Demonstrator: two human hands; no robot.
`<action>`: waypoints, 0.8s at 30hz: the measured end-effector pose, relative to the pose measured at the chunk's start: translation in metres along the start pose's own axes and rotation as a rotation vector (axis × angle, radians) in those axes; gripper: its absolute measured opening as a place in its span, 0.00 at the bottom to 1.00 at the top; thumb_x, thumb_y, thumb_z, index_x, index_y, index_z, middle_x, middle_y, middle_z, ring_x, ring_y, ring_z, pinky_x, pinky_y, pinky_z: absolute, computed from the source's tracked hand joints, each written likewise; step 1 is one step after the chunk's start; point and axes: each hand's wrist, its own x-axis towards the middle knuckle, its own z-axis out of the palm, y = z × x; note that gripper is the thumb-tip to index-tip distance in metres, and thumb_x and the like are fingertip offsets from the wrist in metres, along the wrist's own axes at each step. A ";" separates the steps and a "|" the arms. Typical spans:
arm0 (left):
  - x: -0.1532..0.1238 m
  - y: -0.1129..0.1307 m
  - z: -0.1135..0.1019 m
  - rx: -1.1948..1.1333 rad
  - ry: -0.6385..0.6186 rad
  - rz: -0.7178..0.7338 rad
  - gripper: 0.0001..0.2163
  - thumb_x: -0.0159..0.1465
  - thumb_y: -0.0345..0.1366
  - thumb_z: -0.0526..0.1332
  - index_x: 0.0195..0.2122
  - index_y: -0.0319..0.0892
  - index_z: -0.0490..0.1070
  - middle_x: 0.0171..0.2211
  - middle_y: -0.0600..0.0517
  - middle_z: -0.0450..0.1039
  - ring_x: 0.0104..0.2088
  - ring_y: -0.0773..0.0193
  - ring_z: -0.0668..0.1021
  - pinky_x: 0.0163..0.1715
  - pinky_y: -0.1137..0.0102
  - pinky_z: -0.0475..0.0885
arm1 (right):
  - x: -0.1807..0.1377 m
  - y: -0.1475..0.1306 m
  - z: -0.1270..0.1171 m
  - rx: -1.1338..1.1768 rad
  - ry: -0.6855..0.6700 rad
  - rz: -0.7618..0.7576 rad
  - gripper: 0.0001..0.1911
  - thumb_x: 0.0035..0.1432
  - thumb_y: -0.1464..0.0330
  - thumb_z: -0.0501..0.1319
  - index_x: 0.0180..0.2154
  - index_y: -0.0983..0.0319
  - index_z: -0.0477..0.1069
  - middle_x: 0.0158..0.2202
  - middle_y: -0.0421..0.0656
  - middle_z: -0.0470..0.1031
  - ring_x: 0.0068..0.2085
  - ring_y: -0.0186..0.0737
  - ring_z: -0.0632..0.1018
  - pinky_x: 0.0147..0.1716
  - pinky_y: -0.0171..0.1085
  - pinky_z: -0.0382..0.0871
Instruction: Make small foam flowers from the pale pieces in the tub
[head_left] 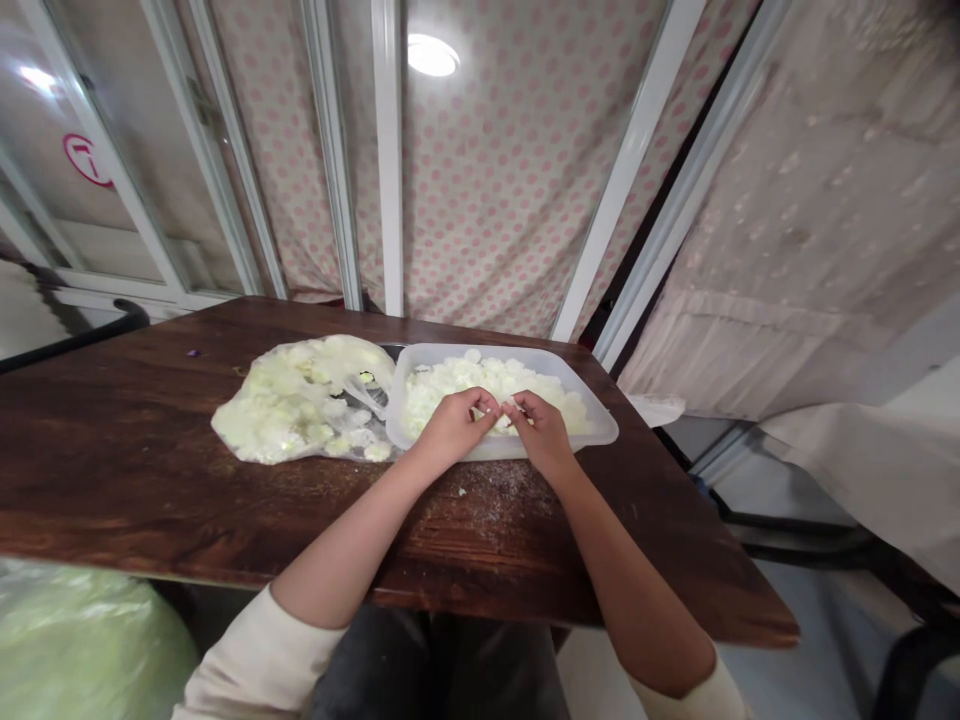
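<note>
Two hands (452,430) pinching pale shreds (508,410) over a clear plastic tub (598,428); red circled mark (88,160) on glass (142,210), unreadable.

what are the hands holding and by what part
The left hand and right hand pinch a small white piece between their fingertips, above a clear plastic tub. Which part of the piece they grip cannot be told.

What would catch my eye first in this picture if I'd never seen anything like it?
The left hand and right hand meet above a clear plastic tub of white pieces, mid-table. Left of it lies a clear bag of paler pieces on the dark wooden table, with pink-dotted fabric behind.
</note>
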 end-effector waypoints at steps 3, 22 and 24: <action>0.000 0.000 0.001 0.018 0.015 0.002 0.08 0.58 0.37 0.53 0.29 0.40 0.67 0.28 0.53 0.70 0.26 0.68 0.69 0.28 0.72 0.63 | 0.000 0.000 0.001 0.032 -0.011 0.026 0.11 0.53 0.61 0.55 0.26 0.61 0.65 0.21 0.38 0.67 0.25 0.35 0.71 0.25 0.32 0.60; -0.001 0.003 0.002 0.308 0.022 0.050 0.12 0.63 0.37 0.46 0.27 0.40 0.63 0.26 0.50 0.67 0.29 0.63 0.69 0.30 0.69 0.61 | -0.002 0.002 0.003 -0.131 -0.082 0.030 0.13 0.55 0.60 0.52 0.30 0.60 0.69 0.27 0.42 0.72 0.27 0.37 0.69 0.28 0.34 0.60; -0.001 0.002 0.002 0.309 0.025 0.048 0.11 0.63 0.37 0.48 0.28 0.39 0.65 0.28 0.49 0.68 0.30 0.62 0.70 0.31 0.68 0.62 | -0.001 0.002 0.002 -0.110 -0.097 0.037 0.13 0.55 0.60 0.52 0.27 0.61 0.68 0.25 0.41 0.71 0.26 0.37 0.69 0.27 0.33 0.60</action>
